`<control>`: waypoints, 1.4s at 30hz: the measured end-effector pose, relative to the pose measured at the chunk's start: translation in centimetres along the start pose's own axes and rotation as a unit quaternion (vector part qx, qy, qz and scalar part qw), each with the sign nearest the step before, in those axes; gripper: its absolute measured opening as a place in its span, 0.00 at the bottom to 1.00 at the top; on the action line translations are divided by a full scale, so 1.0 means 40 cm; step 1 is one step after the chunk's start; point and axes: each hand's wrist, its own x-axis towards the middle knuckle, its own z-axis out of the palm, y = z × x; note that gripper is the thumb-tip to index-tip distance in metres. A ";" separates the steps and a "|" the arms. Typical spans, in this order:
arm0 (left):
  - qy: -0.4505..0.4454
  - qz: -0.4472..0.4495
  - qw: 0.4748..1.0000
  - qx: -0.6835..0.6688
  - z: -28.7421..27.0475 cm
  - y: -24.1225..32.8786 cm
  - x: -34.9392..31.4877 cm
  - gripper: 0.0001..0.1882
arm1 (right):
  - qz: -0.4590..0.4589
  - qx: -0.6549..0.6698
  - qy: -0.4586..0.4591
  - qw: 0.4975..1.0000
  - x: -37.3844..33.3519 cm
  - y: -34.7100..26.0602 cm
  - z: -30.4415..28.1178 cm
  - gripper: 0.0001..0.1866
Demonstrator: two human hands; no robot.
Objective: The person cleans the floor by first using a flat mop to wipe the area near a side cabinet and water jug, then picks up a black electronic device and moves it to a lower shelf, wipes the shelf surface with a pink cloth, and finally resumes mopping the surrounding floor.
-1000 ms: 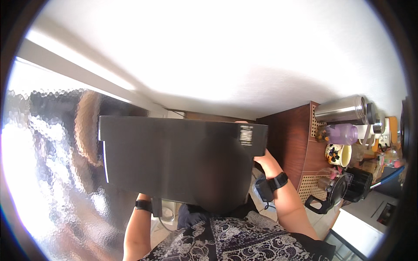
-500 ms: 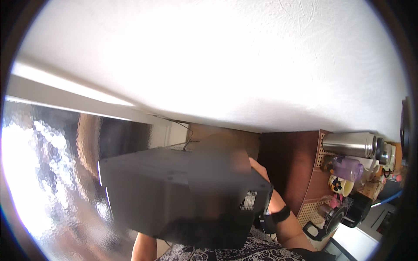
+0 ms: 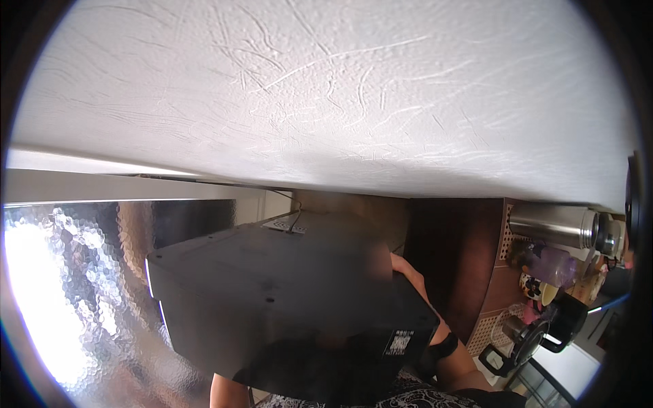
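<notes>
Fingers of my right hand (image 3: 406,266) grasp the right edge of a big black box (image 3: 272,326); a blur hides their tips. My left hand is out of sight behind or beneath the box, only its forearm (image 3: 229,392) showing, so I cannot tell what those fingers do. The box sits in front of my body, between a bumpy glass pane (image 3: 75,292) on the left and a dark brown cabinet (image 3: 452,251) on the right. A thin cord (image 3: 296,214) near the white wall (image 3: 306,102) reaches the box's far side; if it is attached or caught, it could pull tight and twist the box. The smooth faces could slip if my unseen grip is weak, dropping the left end. A swing rightward could squeeze my knuckles against the cabinet, or knock the steel flask (image 3: 554,225) and coffee pot (image 3: 528,345) beyond it.
</notes>
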 end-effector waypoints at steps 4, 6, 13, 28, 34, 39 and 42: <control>-0.003 0.010 1.000 -0.001 -0.014 0.017 0.025 0.20 | 0.032 0.035 0.013 0.999 0.020 -0.031 0.010 0.18; -0.007 0.018 1.000 -0.001 -0.010 0.032 0.043 0.20 | 0.030 0.037 0.012 0.999 0.035 -0.034 0.017 0.19; -0.024 0.022 0.999 0.002 -0.006 0.065 0.073 0.20 | -0.047 0.030 -0.003 0.998 0.152 -0.034 0.024 0.20; -0.026 0.018 0.999 0.012 -0.036 0.053 0.073 0.20 | -0.030 0.043 -0.033 0.998 0.234 -0.070 0.020 0.21; -0.028 0.028 0.999 0.010 -0.029 0.064 0.082 0.20 | -0.008 0.060 -0.019 0.998 0.235 -0.054 0.013 0.20; -0.036 0.038 0.999 0.009 -0.026 0.094 0.107 0.21 | -0.020 0.038 -0.010 0.999 0.261 -0.048 0.007 0.19; -0.037 0.041 0.998 0.009 -0.029 0.104 0.115 0.21 | -0.015 0.032 -0.003 0.999 0.270 -0.063 0.009 0.18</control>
